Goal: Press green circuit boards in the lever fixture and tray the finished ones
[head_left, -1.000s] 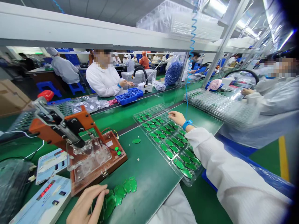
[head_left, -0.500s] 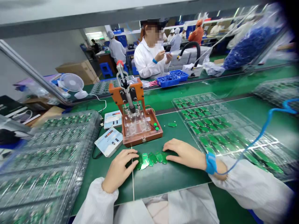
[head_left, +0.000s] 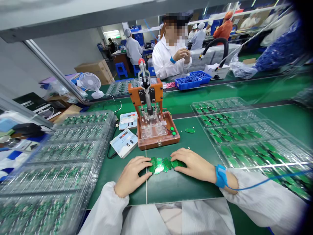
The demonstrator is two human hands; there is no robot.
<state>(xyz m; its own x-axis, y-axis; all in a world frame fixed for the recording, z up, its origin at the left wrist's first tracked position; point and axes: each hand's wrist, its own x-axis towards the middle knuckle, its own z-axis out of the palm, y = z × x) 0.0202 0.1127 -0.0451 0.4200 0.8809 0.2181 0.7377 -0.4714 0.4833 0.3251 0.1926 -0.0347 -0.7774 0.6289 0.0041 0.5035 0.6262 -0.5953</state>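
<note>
A short overlapping row of green circuit boards (head_left: 159, 165) lies on the green bench mat in front of me. My left hand (head_left: 134, 173) rests at the row's left end, its fingers and thumb at the end board. At the other end, my right hand (head_left: 193, 164) has its thumb and fingers around the last boards, partly covering them. A blue wrist strap (head_left: 220, 175) with a cord is on my right wrist. Just beyond the boards stands an orange and brown test fixture (head_left: 158, 138) with a red-tipped lever and a clear plate.
Clear trays of boards are stacked at left (head_left: 66, 153); another clear tray (head_left: 215, 143) holds boards at right. One loose board (head_left: 190, 130) lies right of the fixture. Two meter boxes (head_left: 124, 142) sit left of it. Across the bench, a person (head_left: 168, 58) works near blue bins (head_left: 188, 84).
My right hand has moved in over the right end of the row, covering more boards. The view has shifted, so the scene sits further right.
</note>
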